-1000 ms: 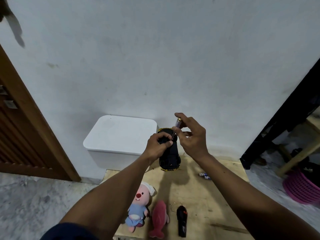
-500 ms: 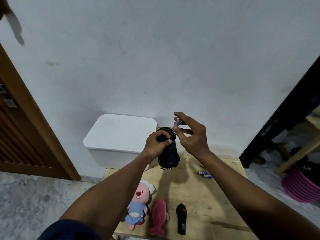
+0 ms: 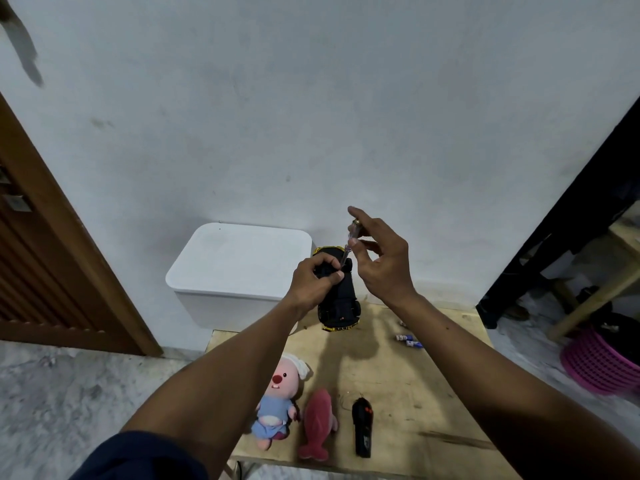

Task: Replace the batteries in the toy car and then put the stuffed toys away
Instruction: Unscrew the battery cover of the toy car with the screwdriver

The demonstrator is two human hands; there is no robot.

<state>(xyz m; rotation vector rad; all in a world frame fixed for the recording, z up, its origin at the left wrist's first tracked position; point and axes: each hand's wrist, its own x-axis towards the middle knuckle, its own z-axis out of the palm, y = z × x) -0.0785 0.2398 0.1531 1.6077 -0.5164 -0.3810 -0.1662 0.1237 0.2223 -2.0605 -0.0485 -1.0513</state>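
My left hand (image 3: 313, 282) grips a black toy car (image 3: 341, 299) with yellow trim, held upside down in the air above the wooden table (image 3: 408, 379). My right hand (image 3: 381, 261) pinches a small clear-handled screwdriver (image 3: 349, 244), its tip resting on the car's underside beside my left thumb. On the table lie a pink plush animal in blue clothes (image 3: 277, 400) and a pink plush fish (image 3: 317, 422). Loose batteries (image 3: 408, 340) lie at the table's right.
A black remote control (image 3: 362, 427) lies beside the plush fish. A white lidded bin (image 3: 239, 268) stands against the wall behind the table. A wooden door (image 3: 41, 271) is at left, a pink basket (image 3: 599, 362) at right on the floor.
My right hand's fingers shifted higher on the screwdriver and spread out more while the tip stays on the car. The car sits in my left hand as before.
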